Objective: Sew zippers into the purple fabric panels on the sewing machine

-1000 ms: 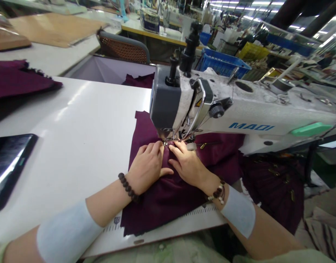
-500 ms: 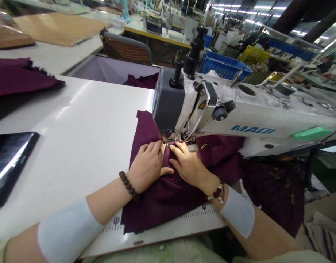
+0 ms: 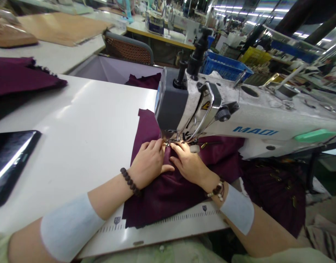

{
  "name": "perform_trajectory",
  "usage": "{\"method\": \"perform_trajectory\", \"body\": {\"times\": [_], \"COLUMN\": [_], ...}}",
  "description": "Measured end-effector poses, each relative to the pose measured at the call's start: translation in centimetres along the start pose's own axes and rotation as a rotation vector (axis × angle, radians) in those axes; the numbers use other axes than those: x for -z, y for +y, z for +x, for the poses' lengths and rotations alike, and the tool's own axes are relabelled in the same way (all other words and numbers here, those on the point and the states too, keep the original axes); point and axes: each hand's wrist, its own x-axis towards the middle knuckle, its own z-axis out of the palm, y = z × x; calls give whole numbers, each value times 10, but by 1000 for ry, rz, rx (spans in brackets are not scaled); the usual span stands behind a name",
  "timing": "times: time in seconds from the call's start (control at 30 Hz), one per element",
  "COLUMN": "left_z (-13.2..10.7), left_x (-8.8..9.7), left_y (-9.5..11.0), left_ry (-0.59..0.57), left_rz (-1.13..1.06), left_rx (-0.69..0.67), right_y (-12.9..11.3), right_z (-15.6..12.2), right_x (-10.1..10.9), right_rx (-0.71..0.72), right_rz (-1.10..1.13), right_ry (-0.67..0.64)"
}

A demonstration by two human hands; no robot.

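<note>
I've got a white worktop (image 3: 96, 142) filling most of my head-cam view, ruler ticks along its near edge; the MAQI sewing machine (image 3: 252, 113) reaches in over it from the right side; the maroon fabric (image 3: 170, 197) lies under the machine's head, toward the worktop's right end, stopping a little short of the near edge; a dark glossy device (image 3: 14, 164) sits toward the left side, well apart from the cloth; my left hand (image 3: 148, 162) rests flat on the fabric, fingers together, thumb stuck out; my right hand (image 3: 190, 164) is on it too, just beside the left, fingertips near the presser foot (image 3: 167, 145), thumb and index apart; tiniest thing I can spot is a brass-coloured zipper pull (image 3: 204, 145), near that right hand
</note>
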Motion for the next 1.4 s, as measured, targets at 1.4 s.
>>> {"method": "perform_trajectory", "body": {"times": [1.4], "left_z": [-52], "left_x": [13], "left_y": [-31], "left_ry": [-68], "left_rz": [81], "left_rx": [112], "right_y": [28], "right_z": [-49], "right_x": [-8], "right_rx": [-231], "right_rz": [-255], "right_ry": [77]}}
